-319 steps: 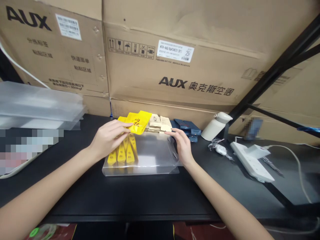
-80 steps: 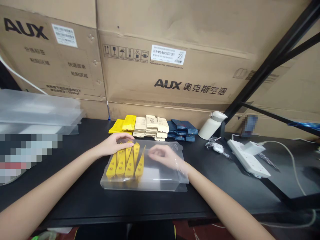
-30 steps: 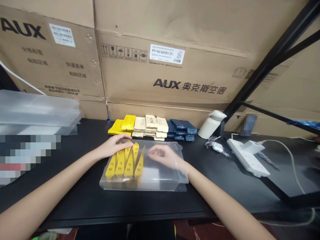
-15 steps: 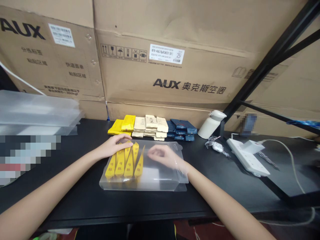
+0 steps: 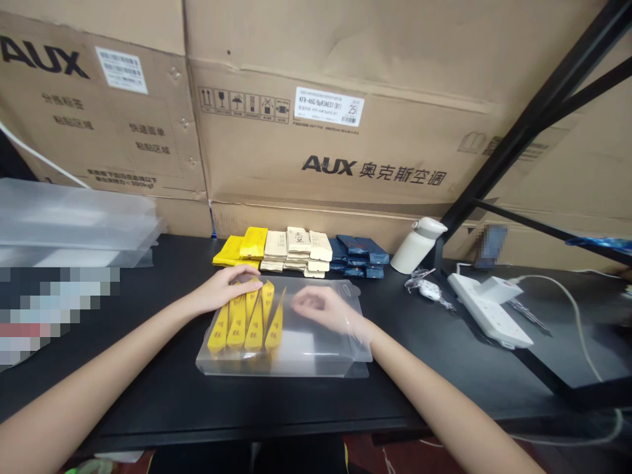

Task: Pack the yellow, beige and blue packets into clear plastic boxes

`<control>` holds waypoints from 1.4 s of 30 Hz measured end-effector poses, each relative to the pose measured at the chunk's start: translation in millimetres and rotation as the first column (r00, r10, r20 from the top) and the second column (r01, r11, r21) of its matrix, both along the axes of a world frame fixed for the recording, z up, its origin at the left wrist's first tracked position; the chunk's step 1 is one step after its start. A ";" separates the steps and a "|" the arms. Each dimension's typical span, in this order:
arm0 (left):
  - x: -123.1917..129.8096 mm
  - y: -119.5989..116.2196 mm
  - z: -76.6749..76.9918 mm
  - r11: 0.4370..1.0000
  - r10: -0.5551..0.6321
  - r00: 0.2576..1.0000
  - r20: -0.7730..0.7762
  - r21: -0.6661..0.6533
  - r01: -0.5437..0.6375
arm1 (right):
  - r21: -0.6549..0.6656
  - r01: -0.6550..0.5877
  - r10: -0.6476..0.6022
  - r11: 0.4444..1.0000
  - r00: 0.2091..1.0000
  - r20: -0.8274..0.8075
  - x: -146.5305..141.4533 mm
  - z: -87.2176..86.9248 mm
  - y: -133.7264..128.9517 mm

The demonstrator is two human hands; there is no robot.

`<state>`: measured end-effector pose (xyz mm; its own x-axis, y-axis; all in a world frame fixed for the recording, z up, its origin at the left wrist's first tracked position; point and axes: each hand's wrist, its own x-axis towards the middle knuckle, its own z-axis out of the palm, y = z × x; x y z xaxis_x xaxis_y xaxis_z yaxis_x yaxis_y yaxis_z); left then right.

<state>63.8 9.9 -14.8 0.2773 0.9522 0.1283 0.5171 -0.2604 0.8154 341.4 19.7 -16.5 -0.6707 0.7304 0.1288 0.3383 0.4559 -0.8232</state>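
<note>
A clear, shallow, rectangular plastic box (image 5: 326, 366) is laid flat on the black tabletop (image 5: 237, 408), its long side turned toward the viewer and its right end edged by transparent flaps. Yellow, dark-lettered, tapering packets (image 5: 255, 326) are stood side by side in its left half; four are shown in front, the rightmost tilted rightward, with others partly hidden behind.

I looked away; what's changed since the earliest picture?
The left hand no longer raises a packet; it lowered to the upright yellow packets in the clear rectangular plastic box, which now holds more; the right hand moved left into it. Flat navy packets and the white cylindrical bottle stayed.
</note>
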 end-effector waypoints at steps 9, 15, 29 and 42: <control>0.9 -0.5 1.0 0.999 0.041 0.999 -0.001 -0.017 -0.041 | 0.006 0.003 -0.003 1.000 1.000 0.009 -0.1 0.9 -0.5; 0.8 0.0 0.5 0.998 0.049 0.999 0.005 -0.038 -0.048 | 0.012 0.007 -0.007 1.000 1.000 0.017 0.0 0.6 -0.1; 0.4 1.0 -0.8 0.999 0.046 0.999 -0.020 0.026 -0.045 | 0.010 -0.004 0.004 1.000 1.000 0.006 0.8 -0.6 0.5; 1.4 0.3 0.0 0.997 0.064 0.998 -0.024 0.054 -0.062 | 0.006 0.006 -0.007 1.000 1.000 0.011 -0.3 -1.2 0.4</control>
